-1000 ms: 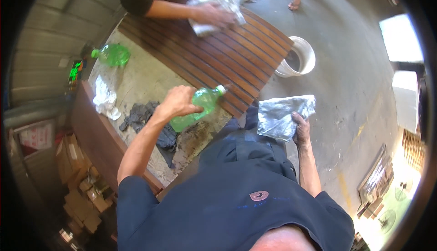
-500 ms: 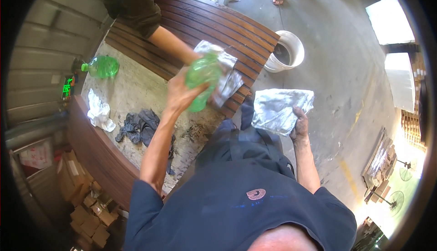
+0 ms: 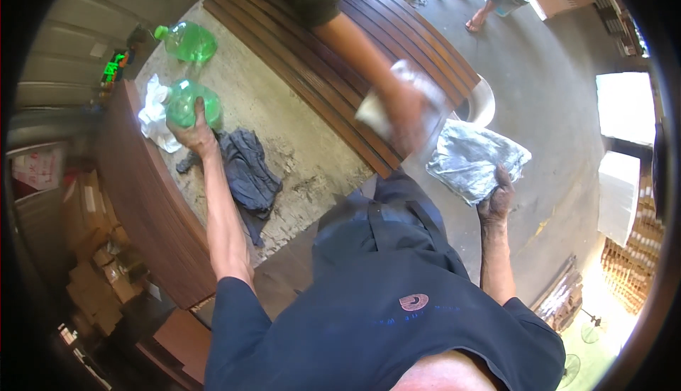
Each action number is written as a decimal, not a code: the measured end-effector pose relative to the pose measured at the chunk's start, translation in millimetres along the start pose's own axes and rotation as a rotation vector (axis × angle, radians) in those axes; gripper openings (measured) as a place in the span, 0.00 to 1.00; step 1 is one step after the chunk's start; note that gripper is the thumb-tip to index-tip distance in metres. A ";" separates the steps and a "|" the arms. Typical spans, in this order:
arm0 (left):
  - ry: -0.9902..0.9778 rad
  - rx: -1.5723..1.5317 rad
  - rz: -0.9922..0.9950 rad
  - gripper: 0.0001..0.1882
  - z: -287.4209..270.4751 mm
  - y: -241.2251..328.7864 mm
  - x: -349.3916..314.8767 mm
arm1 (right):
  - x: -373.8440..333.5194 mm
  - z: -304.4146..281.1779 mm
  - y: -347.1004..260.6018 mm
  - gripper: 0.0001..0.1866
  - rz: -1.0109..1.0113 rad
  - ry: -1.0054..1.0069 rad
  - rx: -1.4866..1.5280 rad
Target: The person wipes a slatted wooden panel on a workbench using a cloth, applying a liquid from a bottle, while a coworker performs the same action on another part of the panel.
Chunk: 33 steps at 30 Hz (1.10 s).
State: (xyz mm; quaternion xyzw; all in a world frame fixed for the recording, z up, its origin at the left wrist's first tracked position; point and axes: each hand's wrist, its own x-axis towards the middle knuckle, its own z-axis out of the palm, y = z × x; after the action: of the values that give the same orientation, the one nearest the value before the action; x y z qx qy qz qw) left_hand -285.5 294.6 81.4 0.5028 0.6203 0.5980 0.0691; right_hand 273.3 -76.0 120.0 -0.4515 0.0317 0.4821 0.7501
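My left hand [image 3: 193, 134] is closed round a clear bottle of green liquid [image 3: 186, 103] at the left of the worktable, against a crumpled white cloth [image 3: 152, 116]. A dark grey rag [image 3: 248, 174] lies just right of that wrist. Off the table's right side, my right hand [image 3: 498, 198] grips a folded, pale silvery cloth [image 3: 474, 158] by its near edge. Another person's hand [image 3: 408, 111], blurred, moves a whitish cloth [image 3: 379, 113] over the near end of the dark brown slatted panel [image 3: 312, 57].
A second bottle of green liquid [image 3: 190, 42] lies at the table's far left. Beyond the panel's right corner stands a white bucket [image 3: 484, 103], partly hidden. Cardboard boxes [image 3: 106, 277] are piled at lower left. Another person's bare feet [image 3: 477, 22] show at the far right.
My left hand has carried the bottle from over the panel leftward to the white cloth. My right hand, with its cloth, has shifted slightly right. The other person's hand has moved right across the panel.
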 end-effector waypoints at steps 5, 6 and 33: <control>-0.044 -0.075 -0.033 0.39 -10.7 -49.2 -10.8 | -2.3 12.3 -8.2 0.24 -0.039 0.026 0.001; -0.055 -0.106 -0.060 0.39 -11.1 -52.3 -12.1 | -0.3 14.0 -13.0 0.24 -0.039 0.028 -0.009; -0.648 0.234 0.013 0.36 16.5 204.9 -508.1 | 55.1 86.4 91.6 0.41 -0.714 -1.970 -1.598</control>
State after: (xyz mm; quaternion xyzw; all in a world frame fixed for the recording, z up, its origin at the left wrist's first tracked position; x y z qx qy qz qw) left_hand 83.1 -98.6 -18.9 0.6752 0.6272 0.3326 0.2003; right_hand 200.3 35.1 85.2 -0.2128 -0.9364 0.2695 0.0723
